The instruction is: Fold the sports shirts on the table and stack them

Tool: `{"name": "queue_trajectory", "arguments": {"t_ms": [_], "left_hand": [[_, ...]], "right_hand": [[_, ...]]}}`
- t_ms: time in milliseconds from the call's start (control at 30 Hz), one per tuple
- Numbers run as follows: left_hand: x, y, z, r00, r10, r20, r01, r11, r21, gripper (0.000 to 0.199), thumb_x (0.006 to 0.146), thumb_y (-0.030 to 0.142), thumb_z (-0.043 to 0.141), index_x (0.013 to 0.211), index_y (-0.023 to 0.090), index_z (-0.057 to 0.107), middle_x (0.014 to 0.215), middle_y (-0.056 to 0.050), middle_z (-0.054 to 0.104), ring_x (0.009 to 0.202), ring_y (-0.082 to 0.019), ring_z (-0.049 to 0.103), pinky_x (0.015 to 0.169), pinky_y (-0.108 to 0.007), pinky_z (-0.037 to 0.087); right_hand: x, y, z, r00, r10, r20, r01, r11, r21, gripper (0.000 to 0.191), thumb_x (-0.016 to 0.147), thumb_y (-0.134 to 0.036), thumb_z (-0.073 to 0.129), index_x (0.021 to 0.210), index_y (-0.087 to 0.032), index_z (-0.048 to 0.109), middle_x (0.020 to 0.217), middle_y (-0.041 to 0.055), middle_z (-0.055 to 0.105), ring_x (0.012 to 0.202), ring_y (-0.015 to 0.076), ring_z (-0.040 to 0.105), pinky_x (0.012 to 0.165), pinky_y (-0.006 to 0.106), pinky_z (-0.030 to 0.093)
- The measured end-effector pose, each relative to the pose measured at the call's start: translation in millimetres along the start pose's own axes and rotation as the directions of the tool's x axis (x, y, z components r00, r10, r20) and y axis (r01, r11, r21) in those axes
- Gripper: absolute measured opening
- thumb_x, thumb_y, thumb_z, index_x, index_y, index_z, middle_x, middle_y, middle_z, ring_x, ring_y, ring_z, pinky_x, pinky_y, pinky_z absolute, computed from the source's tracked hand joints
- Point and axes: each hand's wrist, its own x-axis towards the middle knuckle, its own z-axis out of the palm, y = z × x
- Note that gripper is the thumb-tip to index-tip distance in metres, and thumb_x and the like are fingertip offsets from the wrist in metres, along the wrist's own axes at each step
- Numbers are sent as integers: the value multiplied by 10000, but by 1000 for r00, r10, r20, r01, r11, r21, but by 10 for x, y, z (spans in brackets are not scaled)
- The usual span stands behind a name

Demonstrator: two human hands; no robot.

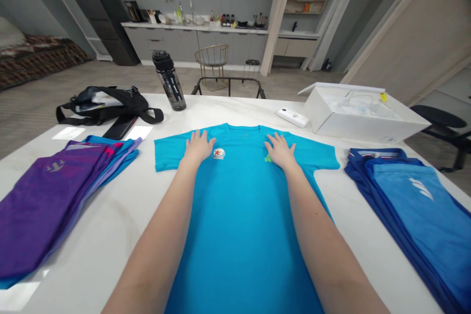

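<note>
A bright blue T-shirt [243, 216] lies spread front side up on the white table [121, 216], its collar toward the far edge and both sleeves stretched out sideways. My left hand [199, 147] rests flat near the left shoulder, fingers spread, beside a round red-and-white badge [219, 153]. On the other side of the chest, my right hand [280, 150] lies flat with fingers apart and partly covers a green print [267, 158]. Neither hand grips the cloth. The shirt's lower end runs out of view between my forearms.
Folded purple and blue clothes [47, 196] lie on the left; folded blue clothes [408, 206] lie on the right. Along the far side are a black bag [110, 103], a dark phone [119, 128], a drink bottle [170, 83], a white device [293, 117] and a white box [353, 120].
</note>
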Motion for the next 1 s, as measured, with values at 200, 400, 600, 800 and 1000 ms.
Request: {"name": "queue_trajectory", "arguments": {"t_ms": [200,400,600,800,1000], "left_hand": [[-108,201,264,997,73,-30,-72,996,45,695,1009,582,211,1588,219,336,1683,-90,222,1560,-299,166,1249,-566,124],[-51,141,269,999,50,-19,-50,998,35,796,955,713,209,1600,258,313,1691,-55,191,1567,-302,131,1254,-569,89],[-81,144,283,991,109,-76,-102,991,89,761,971,687,243,1586,248,337,1684,-77,221,1560,-314,157,1243,-604,103],[56,373,152,969,221,-108,-202,966,162,565,1028,448,325,1490,154,463,1593,-163,404,1481,-304,355,1223,-515,249],[367,579,203,991,118,62,-124,987,106,627,1021,534,291,1460,139,501,1564,-188,437,1456,-351,388,1171,-502,335]], "right_hand": [[-2,-120,70,1000,-25,5,25,999,-44,614,1056,-568,118,1585,-343,336,1682,8,227,1544,315,161,1184,721,54],[174,-82,-27,996,-2,89,2,1000,4,638,1028,-646,126,1582,-395,322,1690,-29,178,1549,365,106,1134,791,5],[175,-95,-38,999,-3,45,0,998,59,628,1024,-661,169,1556,-399,376,1683,-14,216,1546,362,134,1130,793,-15],[233,-27,-105,973,-82,-217,107,988,109,498,1054,-451,343,1377,-183,612,1476,130,559,1383,278,475,1204,517,241],[341,121,-130,980,-116,-163,137,983,124,381,1031,-349,418,1176,-192,733,1266,112,707,1191,250,634,1022,314,441]]}}
